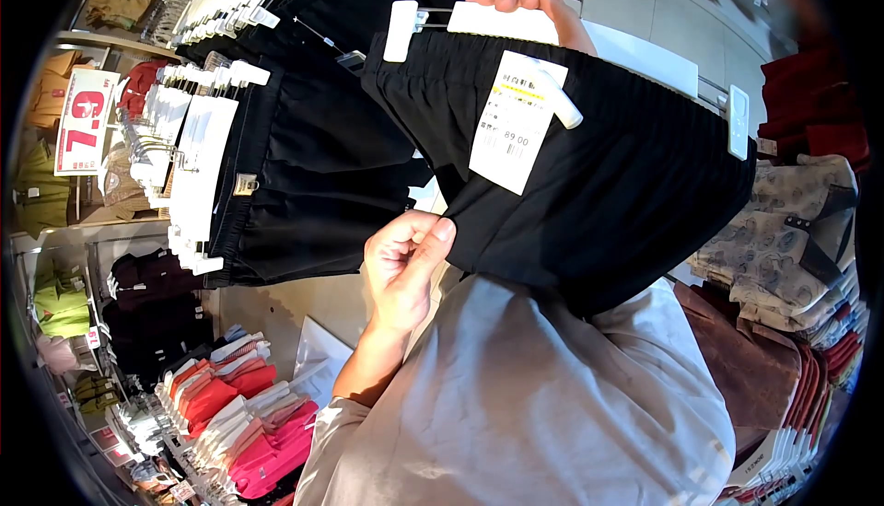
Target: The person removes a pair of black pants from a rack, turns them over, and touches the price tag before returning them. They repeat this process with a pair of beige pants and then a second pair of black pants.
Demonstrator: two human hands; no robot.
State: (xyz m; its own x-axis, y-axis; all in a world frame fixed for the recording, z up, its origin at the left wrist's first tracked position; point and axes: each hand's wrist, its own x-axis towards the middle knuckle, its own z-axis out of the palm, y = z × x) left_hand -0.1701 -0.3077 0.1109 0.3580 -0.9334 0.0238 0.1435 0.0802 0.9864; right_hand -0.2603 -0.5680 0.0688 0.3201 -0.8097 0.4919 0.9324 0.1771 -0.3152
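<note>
A pair of black elastic-waist shorts [608, 165] hangs tilted in front of me, clipped at both ends of the waistband to a white hanger [645, 55]. My right hand [543, 13] is closed over the top of this hanger, partly hidden behind it. With thumb and fingers, my left hand [405, 262] pinches the black fabric at the left side of the shorts. A white price tag [511, 128] printed 89.00 lies on their front, beside a white security tag [568, 108].
At left, more black garments [313, 174] hang on a rack, near a red-and-white price sign [86, 121]. Pink and red clothes [267, 446] hang lower down. Patterned garments [783, 230] and brown ones [737, 349] hang on the right. Tiled floor [635, 0] shows beyond.
</note>
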